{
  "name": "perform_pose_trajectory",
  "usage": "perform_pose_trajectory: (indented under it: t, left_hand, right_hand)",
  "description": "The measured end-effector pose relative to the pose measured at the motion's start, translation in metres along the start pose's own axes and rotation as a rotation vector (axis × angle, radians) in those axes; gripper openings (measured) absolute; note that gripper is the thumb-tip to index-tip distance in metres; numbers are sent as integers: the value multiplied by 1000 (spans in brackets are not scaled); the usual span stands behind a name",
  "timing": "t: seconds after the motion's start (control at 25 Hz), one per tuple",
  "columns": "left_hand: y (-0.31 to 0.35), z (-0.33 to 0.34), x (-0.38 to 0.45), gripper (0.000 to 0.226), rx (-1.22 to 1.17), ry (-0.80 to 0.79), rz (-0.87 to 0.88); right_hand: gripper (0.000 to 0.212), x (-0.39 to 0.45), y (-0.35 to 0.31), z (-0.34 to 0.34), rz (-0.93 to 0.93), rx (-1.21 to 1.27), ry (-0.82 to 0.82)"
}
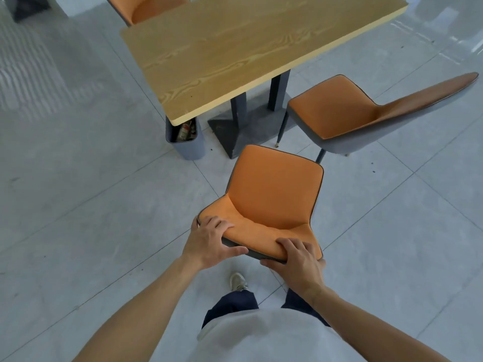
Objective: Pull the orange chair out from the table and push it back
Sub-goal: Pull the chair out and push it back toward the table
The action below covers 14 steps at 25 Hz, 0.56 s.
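An orange chair (271, 194) with a grey shell stands on the tiled floor just in front of me, clear of the wooden table (248, 48), its seat facing the table's short end. My left hand (211, 241) grips the left part of the backrest's top edge, fingers over the orange padding and thumb on the grey back. On the right part of the same edge sits my right hand (295, 259), closed around it the same way. The chair's legs are hidden under the seat.
A second orange chair (339, 113) stands at the table's right side, close to my chair. A grey bin (187, 145) holding rubbish sits under the table's near corner, beside the table's dark base (240, 129). A third orange chair (146, 6) is at the far side.
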<state>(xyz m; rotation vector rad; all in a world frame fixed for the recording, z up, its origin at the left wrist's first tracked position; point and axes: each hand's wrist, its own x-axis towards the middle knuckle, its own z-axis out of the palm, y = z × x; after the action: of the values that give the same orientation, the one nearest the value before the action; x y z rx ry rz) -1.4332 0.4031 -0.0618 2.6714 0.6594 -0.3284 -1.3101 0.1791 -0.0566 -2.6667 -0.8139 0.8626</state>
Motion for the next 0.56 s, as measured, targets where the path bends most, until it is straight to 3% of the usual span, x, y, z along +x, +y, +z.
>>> perform_pose_trajectory:
  t: [0.4, 0.56]
  left_hand:
    - [111, 33, 1, 93, -80, 137, -385]
    - [148, 39, 31, 92, -117, 154, -453]
  right_hand:
    - [79, 76, 83, -82, -396, -238, -112]
    - [82, 126, 107, -126, -501, -304, -163]
